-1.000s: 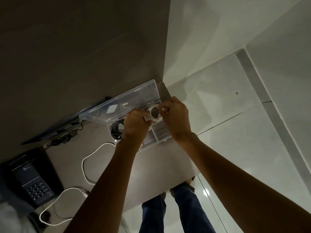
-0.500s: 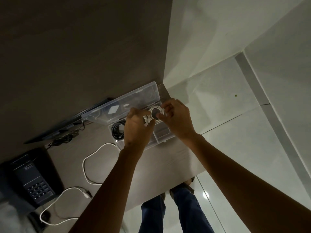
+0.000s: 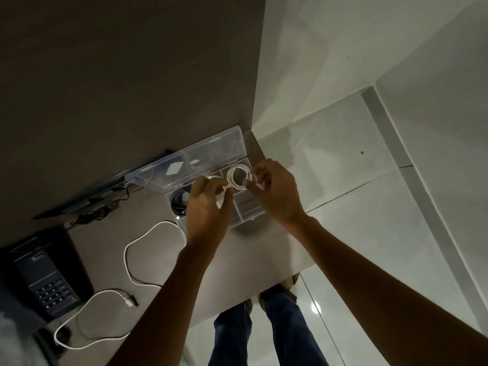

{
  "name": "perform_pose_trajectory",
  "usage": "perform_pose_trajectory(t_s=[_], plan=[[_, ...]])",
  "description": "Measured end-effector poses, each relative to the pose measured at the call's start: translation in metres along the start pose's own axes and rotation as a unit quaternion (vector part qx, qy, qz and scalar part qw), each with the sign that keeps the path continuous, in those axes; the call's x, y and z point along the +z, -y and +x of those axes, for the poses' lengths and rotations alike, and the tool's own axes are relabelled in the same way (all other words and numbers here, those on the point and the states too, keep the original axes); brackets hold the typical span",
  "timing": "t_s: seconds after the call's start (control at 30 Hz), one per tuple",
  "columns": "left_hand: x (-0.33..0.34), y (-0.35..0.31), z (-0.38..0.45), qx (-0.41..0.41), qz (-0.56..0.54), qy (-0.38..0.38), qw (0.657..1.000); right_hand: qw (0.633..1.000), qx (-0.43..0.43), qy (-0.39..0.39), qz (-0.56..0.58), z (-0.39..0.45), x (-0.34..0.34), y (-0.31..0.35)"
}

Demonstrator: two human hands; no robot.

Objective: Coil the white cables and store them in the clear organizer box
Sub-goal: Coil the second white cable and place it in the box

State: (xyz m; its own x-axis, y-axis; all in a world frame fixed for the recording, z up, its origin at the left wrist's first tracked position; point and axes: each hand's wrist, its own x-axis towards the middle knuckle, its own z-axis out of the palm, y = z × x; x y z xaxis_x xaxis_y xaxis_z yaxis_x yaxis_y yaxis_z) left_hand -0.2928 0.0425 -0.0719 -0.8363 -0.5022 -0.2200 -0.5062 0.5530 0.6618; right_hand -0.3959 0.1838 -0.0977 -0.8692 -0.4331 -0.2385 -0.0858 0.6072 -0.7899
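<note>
Head view: both hands pinch coiled white cable above organizer box.

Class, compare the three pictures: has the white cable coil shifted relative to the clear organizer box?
Yes, slightly. The white cable coil has moved from the divider towards the right end of the clear organizer box.

Person observed from above, two bare arms in view. Left hand and right hand are uncovered: no gloves, rings, watch or wristband visible on either. Both forearms are bare along their whole visible length; no sleeve edge enters the frame. Lower body: dark blue trousers, denim in appearance, with creasing down both legs. Footwear: dark shoes, only the toe ends showing beyond the trouser hems; lighting too dim to tell their type or any markings.
</note>
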Motion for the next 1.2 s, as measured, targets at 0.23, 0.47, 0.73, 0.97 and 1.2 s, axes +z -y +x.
perform_pose_trajectory(t_s=[0.23,0.47,0.73,0.97,1.2], plan=[[-0.027,0.02,-0.061,-0.044,0.03,-0.033,0.998,0.997,-0.046,0.066,-0.003,-0.03,0.001,0.012],[-0.052,0.054,-0.115,-0.305,-0.081,-0.115,0.942,0.978,-0.093,0.185,0.035,-0.087,0.039,0.043],[-0.085,0.114,-0.176,-0.399,-0.072,-0.183,0.895,0.934,-0.088,0.345,-0.015,-0.156,0.117,0.064],[-0.106,0.157,-0.218,-0.373,-0.013,-0.136,0.918,0.951,0.003,0.247,-0.185,-0.169,0.16,0.074],[-0.098,0.162,-0.216,-0.315,-0.061,-0.079,0.944,0.967,0.248,0.041,-0.044,-0.167,0.189,0.086]])
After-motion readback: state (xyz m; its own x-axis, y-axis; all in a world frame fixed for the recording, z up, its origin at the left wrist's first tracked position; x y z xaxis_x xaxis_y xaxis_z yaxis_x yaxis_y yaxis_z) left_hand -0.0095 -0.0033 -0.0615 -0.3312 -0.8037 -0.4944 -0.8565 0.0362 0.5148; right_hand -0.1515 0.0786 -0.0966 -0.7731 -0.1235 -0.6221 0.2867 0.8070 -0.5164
